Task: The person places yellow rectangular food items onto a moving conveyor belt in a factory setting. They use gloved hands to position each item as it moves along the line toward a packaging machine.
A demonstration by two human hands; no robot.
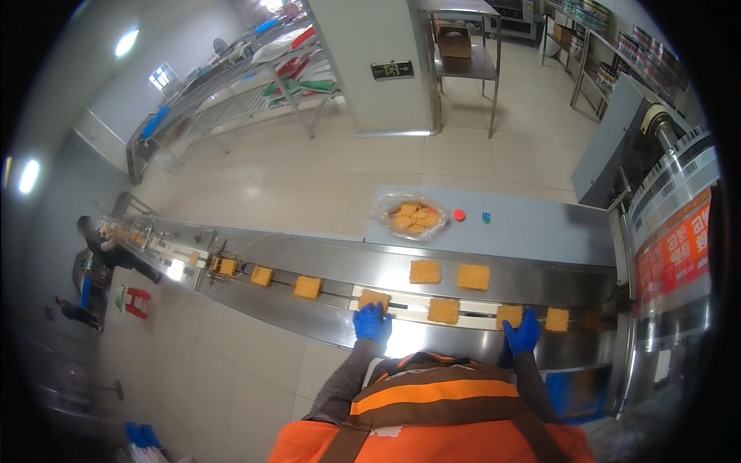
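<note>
On the long steel table (378, 266), the blue-gloved left hand (373, 324) and blue-gloved right hand (523, 333) touch separate golden-brown square slabs (376, 297); whether they pinch cannot be told. Gentle, even contact should keep edges whole.

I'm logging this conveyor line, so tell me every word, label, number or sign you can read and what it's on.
Film roll: large pale characters on red, plus barcode stripes; I don't copy printed wording.
Dark sign on the pillar: too small to read.
Shelved items at upper right: print too small and blurred.
</note>
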